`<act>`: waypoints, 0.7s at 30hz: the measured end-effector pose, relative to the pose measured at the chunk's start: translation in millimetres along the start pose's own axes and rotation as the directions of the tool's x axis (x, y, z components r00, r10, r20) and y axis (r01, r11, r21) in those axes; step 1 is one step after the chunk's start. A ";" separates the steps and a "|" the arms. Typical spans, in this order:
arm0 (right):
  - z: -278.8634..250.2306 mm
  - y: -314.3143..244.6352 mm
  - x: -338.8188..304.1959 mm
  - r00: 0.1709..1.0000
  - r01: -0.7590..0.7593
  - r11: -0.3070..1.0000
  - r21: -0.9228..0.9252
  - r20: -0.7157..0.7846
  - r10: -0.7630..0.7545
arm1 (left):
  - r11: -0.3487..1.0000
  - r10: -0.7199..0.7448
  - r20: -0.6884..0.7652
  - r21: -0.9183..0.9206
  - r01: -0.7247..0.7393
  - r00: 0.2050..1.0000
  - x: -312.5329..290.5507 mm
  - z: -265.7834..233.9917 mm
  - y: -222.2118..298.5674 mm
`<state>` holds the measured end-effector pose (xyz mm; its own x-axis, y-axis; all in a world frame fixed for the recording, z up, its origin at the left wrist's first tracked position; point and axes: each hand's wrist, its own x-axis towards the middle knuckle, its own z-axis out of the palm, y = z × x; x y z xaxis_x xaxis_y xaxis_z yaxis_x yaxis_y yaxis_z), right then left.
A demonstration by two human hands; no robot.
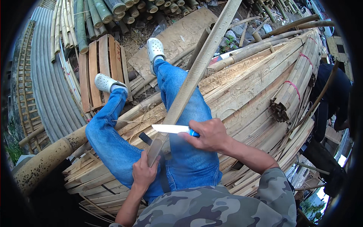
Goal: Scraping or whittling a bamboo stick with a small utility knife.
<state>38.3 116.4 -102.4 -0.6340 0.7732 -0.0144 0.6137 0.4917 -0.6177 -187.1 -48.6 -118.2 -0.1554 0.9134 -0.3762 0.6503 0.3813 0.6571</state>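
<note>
A long split bamboo strip (198,66) slants from my lap up past the top edge of the view. My left hand (143,172) is closed round its near end, between my thighs. In my right hand (211,134) is a knife (172,129) with a blue handle, the fingers wrapped round it. Its bright blade points left and lies across the strip, a little beyond my left hand; whether the edge bites into the bamboo I cannot tell. A dark strap-like piece (145,138) shows beside the strip's near end, partly hidden by it.
I sit on a broad stack of split bamboo (257,89). A bundle tied with pink string (289,96) lies at right, near a person in dark clothes (332,94). A thick bamboo pole (49,160), a wooden crate (92,72), corrugated sheeting (53,75) and round poles (100,11) lie left and ahead.
</note>
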 end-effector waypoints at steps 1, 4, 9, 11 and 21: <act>10.6 -6.5 -3.5 0.999 0.029 1.000 -0.009 -0.018 -0.029 | 1.000 0.028 -0.015 0.009 -0.028 0.999 -0.3 -0.6 0.5; 10.7 -11.7 3.6 0.999 -0.036 0.998 -0.043 0.015 0.037 | 0.999 0.049 -0.047 0.006 -0.049 0.998 -3.0 -0.9 -1.2; -24.5 39.2 37.3 0.977 -0.192 0.964 -0.182 -0.132 0.169 | 1.000 0.003 -0.017 0.005 -0.003 1.000 -8.6 -3.2 -7.5; -58.6 75.7 56.3 0.972 -0.186 0.945 -0.268 -0.188 0.138 | 0.999 0.038 -0.032 -0.012 -0.038 0.999 -6.1 -0.5 -5.9; -9.6 25.6 17.5 0.990 -0.122 0.965 -0.231 -0.097 0.102 | 0.999 0.041 -0.065 0.031 -0.039 0.997 -5.7 1.4 -3.9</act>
<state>47.4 146.4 -110.9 -0.5194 0.8545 -0.0010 0.7783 0.4726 -0.4133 -187.7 -55.5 -119.6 -0.1763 0.9356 -0.3059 0.6788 0.3406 0.6505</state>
